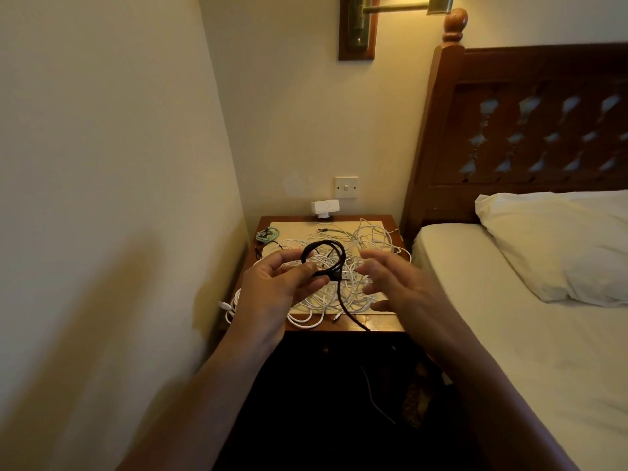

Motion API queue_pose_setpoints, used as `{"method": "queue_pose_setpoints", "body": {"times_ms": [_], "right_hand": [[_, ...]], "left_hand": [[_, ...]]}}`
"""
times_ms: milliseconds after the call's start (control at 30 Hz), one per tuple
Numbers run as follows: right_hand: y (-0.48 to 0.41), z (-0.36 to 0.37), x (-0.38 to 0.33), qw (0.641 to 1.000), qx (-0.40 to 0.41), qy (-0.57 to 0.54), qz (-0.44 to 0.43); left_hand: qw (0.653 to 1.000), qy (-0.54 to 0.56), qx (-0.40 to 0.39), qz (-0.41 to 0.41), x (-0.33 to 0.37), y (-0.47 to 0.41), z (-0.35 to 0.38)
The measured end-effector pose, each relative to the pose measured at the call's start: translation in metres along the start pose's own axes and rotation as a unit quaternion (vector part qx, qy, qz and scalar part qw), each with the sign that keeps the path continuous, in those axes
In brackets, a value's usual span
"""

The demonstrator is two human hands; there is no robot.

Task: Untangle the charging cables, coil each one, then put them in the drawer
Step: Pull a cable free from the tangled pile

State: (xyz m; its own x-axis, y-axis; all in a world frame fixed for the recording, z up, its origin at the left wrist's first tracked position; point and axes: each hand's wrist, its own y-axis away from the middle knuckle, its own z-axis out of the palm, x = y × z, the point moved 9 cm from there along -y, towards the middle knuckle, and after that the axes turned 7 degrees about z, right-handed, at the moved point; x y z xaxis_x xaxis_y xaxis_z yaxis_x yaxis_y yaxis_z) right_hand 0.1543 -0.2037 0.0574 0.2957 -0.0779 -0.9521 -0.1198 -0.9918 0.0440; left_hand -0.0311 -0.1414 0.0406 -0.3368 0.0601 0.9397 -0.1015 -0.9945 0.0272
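My left hand (275,287) pinches a black cable (334,256) looped into a small coil above the wooden nightstand (384,322). The cable's loose tail hangs down over the front edge. My right hand (394,283) hovers beside the coil, fingers spread and blurred, holding nothing. Under both hands lies a tangle of white cables (356,239) covering most of the top and spilling off the left side. A teal coiled cable (268,235) sits at the back left corner. The drawer front below the top is in deep shadow.
A white adapter (324,208) is plugged in at the wall behind the nightstand, below a light switch (346,186). A bed with a white pillow (557,246) and dark wooden headboard (530,124) stands close on the right. A wall runs along the left.
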Motion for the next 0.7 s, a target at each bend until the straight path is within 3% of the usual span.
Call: {"method": "queue_pose_setpoints", "body": {"times_ms": [67,167,267,333,433,533,700], "right_hand": [[-0.001,0.011,-0.007,0.996,-0.003,0.078,-0.033],[-0.002,0.013,-0.012,0.995,0.020,0.072,-0.065],[-0.002,0.018,-0.012,0.992,-0.011,0.120,-0.044],[-0.003,0.023,-0.012,0.979,-0.051,0.193,-0.033],[-0.005,0.031,-0.015,0.958,-0.099,0.265,-0.045],[-0.010,0.032,-0.015,0.955,-0.077,0.284,-0.042],[-0.008,0.021,0.004,0.952,-0.045,0.303,-0.004]], "left_hand": [[0.999,0.023,-0.034,-0.027,-0.006,0.006,0.009],[0.993,0.041,-0.084,-0.074,-0.015,0.015,0.020],[0.984,-0.108,-0.128,-0.055,-0.011,0.014,0.012],[0.961,-0.229,-0.156,-0.003,0.001,0.010,0.006],[0.924,-0.316,-0.209,0.048,0.013,0.011,0.014],[0.919,-0.335,-0.172,0.114,0.021,0.008,0.017],[0.960,-0.245,-0.056,0.122,0.020,0.004,-0.004]]}}
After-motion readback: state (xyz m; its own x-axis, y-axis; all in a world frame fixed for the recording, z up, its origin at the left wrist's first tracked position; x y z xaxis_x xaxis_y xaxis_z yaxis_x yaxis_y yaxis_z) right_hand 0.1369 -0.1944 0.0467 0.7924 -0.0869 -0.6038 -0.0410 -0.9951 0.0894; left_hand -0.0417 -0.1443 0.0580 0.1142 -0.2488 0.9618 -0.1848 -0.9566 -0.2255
